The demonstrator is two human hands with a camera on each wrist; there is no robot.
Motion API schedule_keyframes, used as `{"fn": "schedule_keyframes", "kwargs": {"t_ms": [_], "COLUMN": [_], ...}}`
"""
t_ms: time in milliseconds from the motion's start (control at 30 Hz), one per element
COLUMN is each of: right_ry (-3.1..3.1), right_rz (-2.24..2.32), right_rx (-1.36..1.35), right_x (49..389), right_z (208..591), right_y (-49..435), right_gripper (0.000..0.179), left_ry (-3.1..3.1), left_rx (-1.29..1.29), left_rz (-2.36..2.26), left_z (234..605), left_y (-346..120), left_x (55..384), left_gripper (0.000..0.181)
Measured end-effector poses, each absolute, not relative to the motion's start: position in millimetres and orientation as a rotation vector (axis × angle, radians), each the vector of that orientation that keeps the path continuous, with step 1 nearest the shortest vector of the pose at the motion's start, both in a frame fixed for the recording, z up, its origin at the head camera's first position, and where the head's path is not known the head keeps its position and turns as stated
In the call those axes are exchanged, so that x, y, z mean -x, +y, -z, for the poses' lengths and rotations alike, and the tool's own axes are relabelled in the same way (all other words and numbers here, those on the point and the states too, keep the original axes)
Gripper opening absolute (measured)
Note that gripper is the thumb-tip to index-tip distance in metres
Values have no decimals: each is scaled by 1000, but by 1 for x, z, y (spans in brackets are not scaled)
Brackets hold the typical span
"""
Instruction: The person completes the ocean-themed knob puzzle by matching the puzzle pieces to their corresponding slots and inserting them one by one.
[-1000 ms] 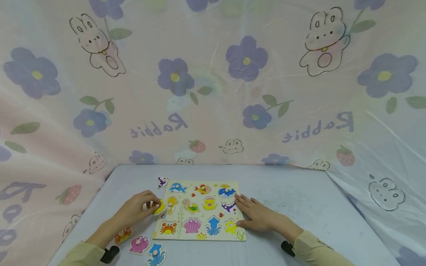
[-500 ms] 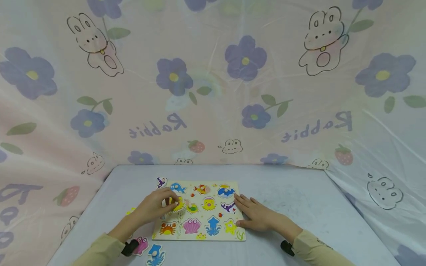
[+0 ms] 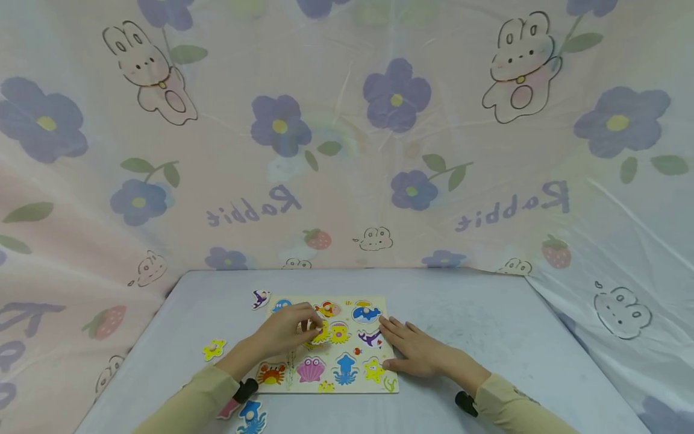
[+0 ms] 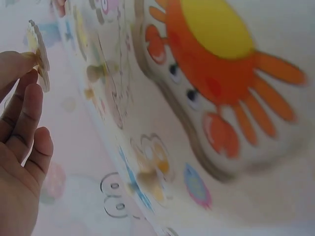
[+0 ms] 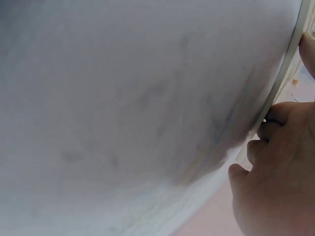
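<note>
My left hand [image 3: 290, 328] pinches a yellow octopus puzzle piece [image 3: 322, 333] between thumb and fingers, over the middle of the wooden puzzle board [image 3: 368, 387]. The piece overlaps the left side of the printed octopus shape [image 3: 340, 333] in the head view. Seen from the left wrist, the octopus piece [image 4: 41, 56] is edge-on and raised off the board, above knobbed pieces and the printed crab [image 4: 211, 64]. My right hand [image 3: 414, 349] lies with extended fingers on the board's right edge; the right wrist view shows its fingers at that edge.
Loose pieces lie left of the board: a yellow starfish [image 3: 214, 349], a purple sea-animal piece [image 3: 261, 299], a blue squid [image 3: 252, 417] and a pink shell [image 3: 229, 410] partly behind the left wrist camera. A patterned curtain [image 3: 336, 150] hangs behind the white table [image 3: 461, 313].
My left hand has carried the octopus piece rightward from the board's left edge to its middle. The loose starfish has come into view behind the arm. My right hand stays in place.
</note>
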State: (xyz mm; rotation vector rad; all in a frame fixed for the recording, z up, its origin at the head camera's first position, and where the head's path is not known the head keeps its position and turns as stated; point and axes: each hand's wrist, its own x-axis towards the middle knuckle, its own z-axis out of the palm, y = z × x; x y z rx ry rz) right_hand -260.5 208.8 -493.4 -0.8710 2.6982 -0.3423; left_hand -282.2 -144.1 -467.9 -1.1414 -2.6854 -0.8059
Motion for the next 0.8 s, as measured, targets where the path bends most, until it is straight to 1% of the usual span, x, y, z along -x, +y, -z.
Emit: {"fn": "schedule_keyframes", "kwargs": {"t_ms": [500, 800], "right_ry": [2701, 2694], "right_rz": [324, 340], "right_rx": [866, 850], "right_x": [259, 261], "right_z": [489, 492], "right_y": [208, 207], "right_gripper": [87, 87], "left_ry": [-2837, -2867], "left_rx": [1241, 1253], "left_rz": [618, 575], "left_z": [475, 479], "left_y": [-113, -104], "left_x": [307, 313], "left_gripper": [7, 5]}}
